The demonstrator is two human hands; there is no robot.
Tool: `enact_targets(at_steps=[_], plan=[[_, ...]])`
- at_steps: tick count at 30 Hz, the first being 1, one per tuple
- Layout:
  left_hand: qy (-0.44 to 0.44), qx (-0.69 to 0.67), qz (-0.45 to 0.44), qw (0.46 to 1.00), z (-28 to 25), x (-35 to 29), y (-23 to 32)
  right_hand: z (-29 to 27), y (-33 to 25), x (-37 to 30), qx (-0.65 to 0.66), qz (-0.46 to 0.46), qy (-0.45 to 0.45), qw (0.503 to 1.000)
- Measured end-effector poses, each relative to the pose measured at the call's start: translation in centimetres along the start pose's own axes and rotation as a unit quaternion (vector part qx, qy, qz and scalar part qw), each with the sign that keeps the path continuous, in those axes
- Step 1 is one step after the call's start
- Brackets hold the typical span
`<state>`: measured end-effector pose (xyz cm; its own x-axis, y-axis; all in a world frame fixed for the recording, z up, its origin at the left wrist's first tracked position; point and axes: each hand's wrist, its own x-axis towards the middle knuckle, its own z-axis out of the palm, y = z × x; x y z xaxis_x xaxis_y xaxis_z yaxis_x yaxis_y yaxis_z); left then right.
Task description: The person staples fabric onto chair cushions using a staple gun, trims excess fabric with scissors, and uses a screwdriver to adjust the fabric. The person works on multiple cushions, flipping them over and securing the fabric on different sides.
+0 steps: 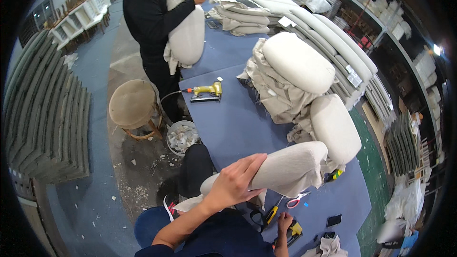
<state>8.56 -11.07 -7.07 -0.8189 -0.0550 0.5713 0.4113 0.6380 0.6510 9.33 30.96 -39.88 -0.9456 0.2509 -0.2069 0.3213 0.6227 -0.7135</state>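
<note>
My left hand (236, 181) is closed round a padded seat cushion (290, 165) in beige fabric, tipped up on its edge, thumb below and fingers over the top. Loose cloth hangs at its far end. Lower down, my right hand (284, 221) is curled beside a yellow and black staple gun (296, 230); what its fingers hold, if anything, cannot be made out. A screwdriver (272, 214) with a yellow and black handle lies left of that hand. Red-handled scissors (293, 202) rest just beyond it.
On the blue table (223, 123) lies another yellow staple gun (207, 90) with a hose. Covered cushions (297, 62) are stacked at the right. A round stool (133, 104) and a bucket of scraps (182, 138) stand left. Beyond, a person (152, 24) in black stands by a cushion.
</note>
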Motion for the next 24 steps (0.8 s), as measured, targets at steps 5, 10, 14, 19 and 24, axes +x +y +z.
enact_targets(at_steps=[5,10,14,19,24], plan=[[0.018,0.061,0.007,0.998,1.7,-1.4,-1.2,3.4,2.4,-1.8,-0.036,-0.139,0.097,0.985],[-0.017,0.065,-0.024,0.997,2.1,-0.9,-0.7,5.4,1.9,-2.9,-0.015,-0.112,0.162,0.98],[-0.043,0.068,-0.017,0.997,1.7,-0.2,-0.8,5.2,1.8,-2.6,0.02,-0.093,0.129,0.987],[-0.062,0.049,-0.065,0.995,1.3,-2.4,-3.5,4.4,-1.5,-3.1,-0.067,-0.09,0.167,0.98],[-0.079,-0.047,-0.126,0.988,-0.3,-0.9,-6.8,2.9,-5.5,-5.0,-0.115,-0.071,0.218,0.967]])
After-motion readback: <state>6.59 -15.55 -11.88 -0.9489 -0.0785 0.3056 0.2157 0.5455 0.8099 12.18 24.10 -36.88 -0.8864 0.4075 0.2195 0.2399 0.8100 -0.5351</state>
